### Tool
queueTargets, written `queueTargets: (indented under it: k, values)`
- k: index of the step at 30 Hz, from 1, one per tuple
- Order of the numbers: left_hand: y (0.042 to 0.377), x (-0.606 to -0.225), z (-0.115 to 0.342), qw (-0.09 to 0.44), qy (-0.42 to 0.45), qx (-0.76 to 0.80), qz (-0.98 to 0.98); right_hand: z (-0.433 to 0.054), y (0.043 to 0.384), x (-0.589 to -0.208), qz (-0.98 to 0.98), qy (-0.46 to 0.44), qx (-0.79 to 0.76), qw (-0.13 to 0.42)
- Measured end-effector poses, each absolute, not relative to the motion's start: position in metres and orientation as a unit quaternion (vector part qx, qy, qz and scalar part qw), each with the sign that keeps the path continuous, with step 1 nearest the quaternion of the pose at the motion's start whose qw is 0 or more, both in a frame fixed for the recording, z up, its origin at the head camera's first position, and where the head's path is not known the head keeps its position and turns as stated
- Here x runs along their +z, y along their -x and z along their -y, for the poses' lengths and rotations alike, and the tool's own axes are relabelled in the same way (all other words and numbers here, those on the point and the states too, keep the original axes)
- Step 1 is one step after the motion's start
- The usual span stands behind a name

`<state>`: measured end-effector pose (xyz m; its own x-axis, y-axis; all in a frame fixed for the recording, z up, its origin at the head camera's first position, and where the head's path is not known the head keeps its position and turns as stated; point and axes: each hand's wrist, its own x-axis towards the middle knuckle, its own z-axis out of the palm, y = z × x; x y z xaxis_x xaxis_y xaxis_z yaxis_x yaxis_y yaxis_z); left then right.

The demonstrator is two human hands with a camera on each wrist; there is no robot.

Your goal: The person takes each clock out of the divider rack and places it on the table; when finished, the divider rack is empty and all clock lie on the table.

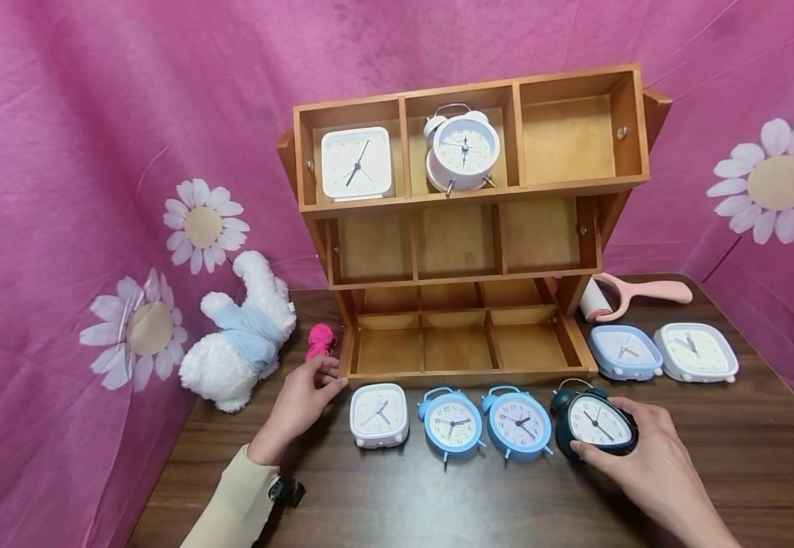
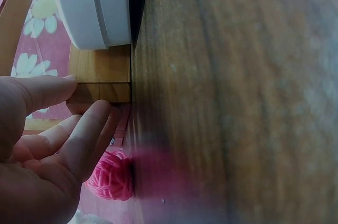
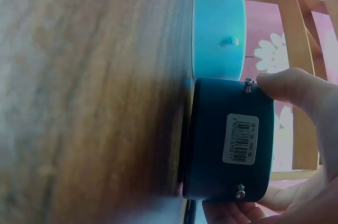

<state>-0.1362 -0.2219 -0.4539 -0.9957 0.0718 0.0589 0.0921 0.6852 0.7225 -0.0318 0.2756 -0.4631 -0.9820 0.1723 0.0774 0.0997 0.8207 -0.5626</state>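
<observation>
My right hand (image 1: 650, 457) grips a dark green alarm clock (image 1: 595, 423) with a rounded triangular face, thumb along its lower left and fingers at its right side. In the right wrist view its underside (image 3: 227, 145) shows a barcode label and two metal feet; the face points up. My left hand (image 1: 307, 403) holds the front left corner of the wooden shelf (image 1: 465, 378), thumb and fingertips on either side of the corner. Between the hands lie a white square clock (image 1: 379, 415) and two blue twin-bell alarm clocks (image 1: 453, 424), faces up.
On the shelf's top row stand a white square clock (image 1: 357, 164) and a white twin-bell clock (image 1: 463, 150). To the right lie a blue clock (image 1: 626, 352), a white clock (image 1: 696, 352) and a pink lint roller (image 1: 650, 291). A white plush toy (image 1: 239, 335) and pink yarn (image 1: 321, 339) sit left.
</observation>
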Motion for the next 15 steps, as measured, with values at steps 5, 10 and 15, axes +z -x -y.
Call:
queueTargets:
  k: [5, 10, 15]
  values:
    - [0.1362, -0.4538, 0.222, 0.013, 0.046, -0.396, 0.917, -0.2733, 0.0324, -0.4623, 0.954, 0.077, 0.287, 0.052]
    - [0.1364, -0.4541, 0.2217, 0.012, 0.043, -0.396, 0.917, -0.2718, 0.0322, -0.4605, 0.954, 0.079, 0.285, 0.043]
    - [0.1368, -0.4546, 0.222, 0.011, 0.043, -0.396, 0.917, -0.2707, 0.0306, -0.4593, 0.954, 0.066, 0.286, 0.056]
